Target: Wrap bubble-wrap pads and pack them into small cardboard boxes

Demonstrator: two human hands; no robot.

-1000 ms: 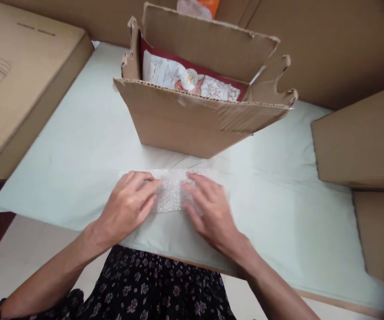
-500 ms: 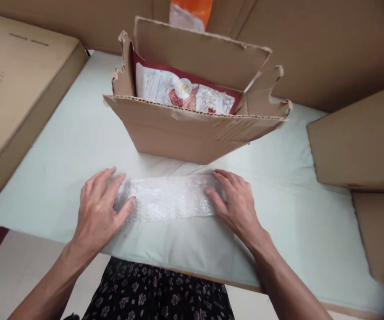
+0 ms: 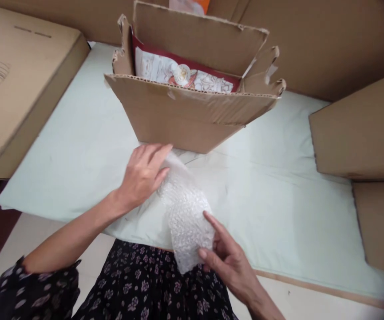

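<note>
Your bubble wrap strip (image 3: 192,222) lies in front of the open carton (image 3: 178,113), slanting from close to its base toward you, with the near end over your dark floral skirt (image 3: 138,284). Your right hand (image 3: 227,253), well in front of the carton, holds that near end, thumb on top and fingers curled at the side and underneath. Your left hand (image 3: 147,175), just in front of the carton's base, touches the far end with its fingers together and the thumb a little apart; whether it pinches the wrap, you cannot tell from here.

The carton stands upright on the bench (image 3: 311,286), which is covered with pale green cloth (image 3: 78,120). Its flaps are up, with ragged edges, and inside sits a red-edged packet (image 3: 182,75) with a white printed front. Left of the carton is a large flat box (image 3: 32,66) with line printing; to its right, two brown boxes (image 3: 361,133) appear. Behind it rises brown cardboard (image 3: 311,53), with an orange-and-white item (image 3: 188,5) partly in view.
</note>
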